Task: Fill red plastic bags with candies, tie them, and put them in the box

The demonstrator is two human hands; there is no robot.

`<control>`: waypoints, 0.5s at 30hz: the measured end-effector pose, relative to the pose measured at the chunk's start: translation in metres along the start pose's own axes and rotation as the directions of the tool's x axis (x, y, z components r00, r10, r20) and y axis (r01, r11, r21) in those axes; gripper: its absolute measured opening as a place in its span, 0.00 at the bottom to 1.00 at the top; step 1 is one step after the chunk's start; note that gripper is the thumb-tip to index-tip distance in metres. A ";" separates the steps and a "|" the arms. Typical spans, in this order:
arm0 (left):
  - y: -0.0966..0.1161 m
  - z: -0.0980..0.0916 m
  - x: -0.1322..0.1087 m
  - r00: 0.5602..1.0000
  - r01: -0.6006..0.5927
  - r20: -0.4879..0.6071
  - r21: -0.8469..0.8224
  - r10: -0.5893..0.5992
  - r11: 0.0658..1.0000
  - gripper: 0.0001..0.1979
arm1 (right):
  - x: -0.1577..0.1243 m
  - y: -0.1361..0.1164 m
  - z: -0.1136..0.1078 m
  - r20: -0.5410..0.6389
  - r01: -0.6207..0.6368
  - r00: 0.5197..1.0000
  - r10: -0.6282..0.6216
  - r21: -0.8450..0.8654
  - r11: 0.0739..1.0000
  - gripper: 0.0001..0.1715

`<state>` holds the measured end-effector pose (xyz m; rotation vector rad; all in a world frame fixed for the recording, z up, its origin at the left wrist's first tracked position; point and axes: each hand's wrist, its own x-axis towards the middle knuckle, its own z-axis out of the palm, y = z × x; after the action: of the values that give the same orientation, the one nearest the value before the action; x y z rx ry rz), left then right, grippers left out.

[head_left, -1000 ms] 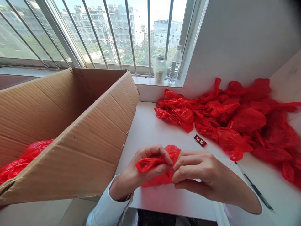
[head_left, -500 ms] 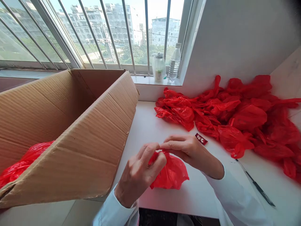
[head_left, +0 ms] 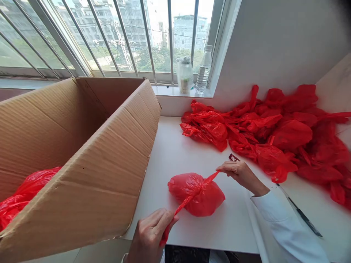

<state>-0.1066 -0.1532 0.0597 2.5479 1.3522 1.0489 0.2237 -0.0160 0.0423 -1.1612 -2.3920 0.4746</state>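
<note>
A red plastic bag [head_left: 196,194], plump and gathered at a knot on top, rests on the white table. Its two twisted handles stretch apart from the knot. My left hand [head_left: 153,230] is closed round one handle at the lower left, with a loose red end hanging below the fingers. At the upper right, my right hand [head_left: 242,174] pinches the other handle. Just behind the right hand lies a small dark red packet [head_left: 234,157], partly covered by it. What is inside the bag cannot be made out.
On the left stands a large open cardboard box [head_left: 109,175] with red plastic [head_left: 26,195] inside. Many red bags [head_left: 290,135] are heaped along the wall at the right. A black pen-like tool [head_left: 305,219] lies at the right. A water bottle [head_left: 203,71] stands on the windowsill.
My hands were close together over the bag's top; now they are apart, left hand toward me, right hand outward. The handles are pulled taut and the knot shows.
</note>
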 end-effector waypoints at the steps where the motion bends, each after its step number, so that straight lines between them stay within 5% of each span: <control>1: -0.001 0.008 -0.005 1.000 0.023 -0.005 -0.019 -0.023 1.000 0.07 | 0.000 -0.001 -0.002 0.039 -0.019 0.999 0.020 -0.030 0.999 0.18; 4: -0.001 0.025 -0.008 0.987 0.159 0.007 -0.125 -0.160 0.979 0.08 | 0.006 -0.029 -0.016 0.073 -0.027 0.997 0.035 -0.107 0.994 0.16; 9: -0.004 0.030 -0.007 0.888 0.456 0.144 -0.392 -0.437 0.799 0.15 | 0.007 -0.103 -0.003 0.156 0.141 0.980 -0.122 -0.115 0.983 0.41; 13: -0.021 0.043 -0.034 0.889 0.447 0.187 -0.555 -0.418 0.702 0.37 | 0.018 -0.107 0.023 0.226 0.269 0.948 -0.225 -0.191 0.944 0.24; 15: -0.035 0.055 -0.050 0.851 0.523 0.302 -0.550 -0.429 0.651 0.36 | 0.045 -0.092 0.014 0.187 0.271 0.954 -0.233 -0.210 0.939 0.20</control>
<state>-0.1177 -0.1561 -0.0215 1.6227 1.2590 0.9582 0.1318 -0.0364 0.0853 -0.9147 -2.7488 0.2115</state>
